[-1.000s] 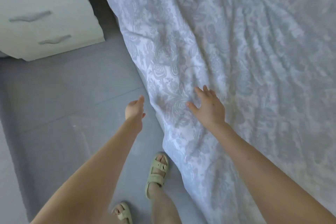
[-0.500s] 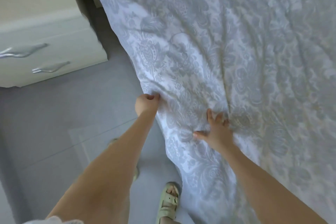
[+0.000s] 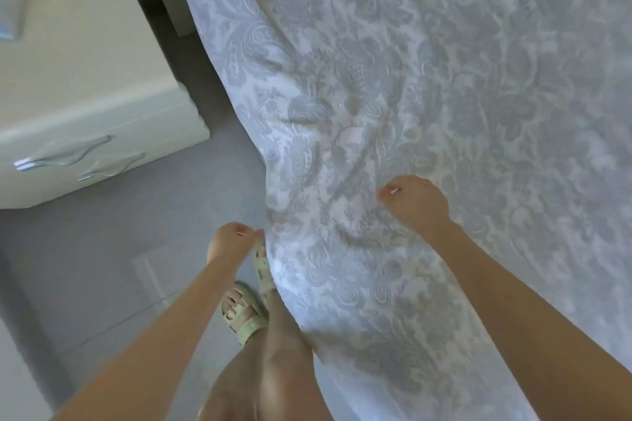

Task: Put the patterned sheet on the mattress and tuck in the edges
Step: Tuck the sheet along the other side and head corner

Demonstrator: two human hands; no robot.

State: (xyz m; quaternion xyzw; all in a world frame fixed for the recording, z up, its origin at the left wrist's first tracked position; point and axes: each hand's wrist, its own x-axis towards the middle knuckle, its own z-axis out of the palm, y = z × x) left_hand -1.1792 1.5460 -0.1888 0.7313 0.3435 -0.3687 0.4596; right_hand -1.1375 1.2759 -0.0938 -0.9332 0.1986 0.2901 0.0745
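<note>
The patterned sheet, white with a grey paisley print, lies spread over the mattress and hangs down its left side toward the floor. My left hand pinches the hanging edge of the sheet beside the bed. On top of the bed near that edge, my right hand grips a bunch of the cloth, and creases fan out from it. The mattress itself is hidden under the sheet.
A cream nightstand with two curved metal drawer handles stands left of the bed, close to its side. Grey floor runs between them. My feet in pale green sandals stand right against the hanging sheet.
Both hands went from open over the sheet to gripping it. The view has moved closer to the bed and nightstand, and my feet have stepped up against the sheet.
</note>
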